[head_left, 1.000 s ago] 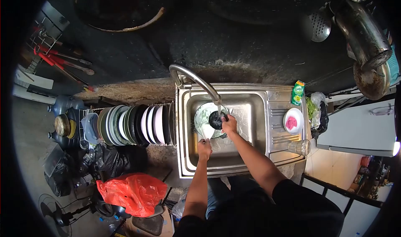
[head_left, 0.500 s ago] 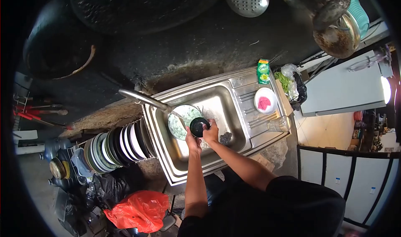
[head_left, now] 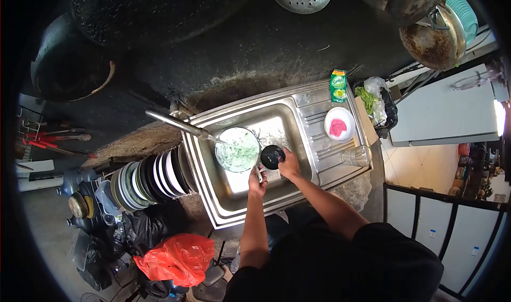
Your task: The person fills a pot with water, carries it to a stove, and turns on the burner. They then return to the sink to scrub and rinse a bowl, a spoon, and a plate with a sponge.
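A small black bowl [head_left: 272, 156] is tilted over the sink basin, with my right hand [head_left: 289, 166] closed on its right side. My left hand [head_left: 258, 183] is just below the bowl, beside the lower right rim of a green-and-white patterned plate [head_left: 237, 150]. Its fingers are bent around a pale narrow thing that I cannot make out. The plate sits in the left of the steel sink [head_left: 299, 158] below the tap [head_left: 178, 124], and its surface is bright and wet-looking.
On the drainboard are a white bowl [head_left: 346, 115] with something pink, a green packet [head_left: 338, 85] and a clear glass [head_left: 357, 156]. Stacked plates [head_left: 169, 171] stand in a rack left of the sink. Pans hang above, and a red plastic bag [head_left: 178, 259] lies below left.
My right hand has moved the black bowl slightly right, away from the plate. My left hand has let go of the bowl and is now a little lower and to the right.
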Demonstrator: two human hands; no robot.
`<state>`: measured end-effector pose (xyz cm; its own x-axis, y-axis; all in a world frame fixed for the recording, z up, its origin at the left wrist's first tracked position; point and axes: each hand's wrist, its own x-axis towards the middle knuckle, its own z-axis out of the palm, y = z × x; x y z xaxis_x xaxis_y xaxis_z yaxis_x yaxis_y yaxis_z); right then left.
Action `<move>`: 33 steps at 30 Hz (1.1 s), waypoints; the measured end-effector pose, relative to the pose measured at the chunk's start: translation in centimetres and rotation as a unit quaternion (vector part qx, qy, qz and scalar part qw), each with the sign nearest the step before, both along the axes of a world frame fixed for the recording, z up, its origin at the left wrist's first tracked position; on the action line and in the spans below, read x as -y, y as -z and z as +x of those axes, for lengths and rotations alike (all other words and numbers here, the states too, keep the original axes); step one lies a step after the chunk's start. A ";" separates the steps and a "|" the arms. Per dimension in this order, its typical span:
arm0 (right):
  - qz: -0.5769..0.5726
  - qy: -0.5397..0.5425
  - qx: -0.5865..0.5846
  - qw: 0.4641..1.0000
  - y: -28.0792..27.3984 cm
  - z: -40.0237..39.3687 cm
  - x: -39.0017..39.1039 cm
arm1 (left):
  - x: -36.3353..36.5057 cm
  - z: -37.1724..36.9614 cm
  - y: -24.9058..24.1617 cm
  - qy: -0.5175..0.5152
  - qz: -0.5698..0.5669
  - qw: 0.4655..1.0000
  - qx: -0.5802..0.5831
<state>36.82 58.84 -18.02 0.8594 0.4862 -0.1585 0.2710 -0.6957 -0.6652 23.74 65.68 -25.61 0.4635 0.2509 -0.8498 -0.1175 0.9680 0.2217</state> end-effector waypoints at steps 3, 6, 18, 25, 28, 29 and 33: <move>-0.007 0.023 -0.054 0.998 1.6 0.4 1.7 | 0.7 0.1 0.0 -0.072 0.048 0.995 0.040; -0.087 0.032 -0.157 0.983 -0.4 -0.1 1.2 | 1.8 1.8 -4.0 -0.106 0.043 0.990 -0.085; 0.124 -0.066 0.221 0.965 -6.1 7.6 3.0 | -0.5 2.7 -12.6 -0.041 0.258 0.965 0.028; -0.189 0.154 0.080 0.966 -3.8 18.7 7.7 | 0.9 0.1 -12.4 0.090 0.715 0.629 -0.292; -0.254 0.049 0.053 0.964 -1.9 19.7 8.1 | 1.2 -0.4 -13.2 -0.129 0.299 0.939 -0.114; -0.251 0.047 0.051 0.965 -1.2 20.0 8.4 | 1.2 -0.6 -14.0 -0.128 0.280 0.947 -0.091; -0.138 0.102 0.128 0.977 -2.4 20.2 8.9 | 1.2 -1.2 -15.3 -0.132 0.184 0.974 0.023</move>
<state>57.06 49.95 -15.59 0.9626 0.2697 -0.0264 0.2408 -0.8960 -0.3731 22.53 64.46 -10.32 0.3769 0.6505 -0.6594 -0.3686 0.7584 0.5375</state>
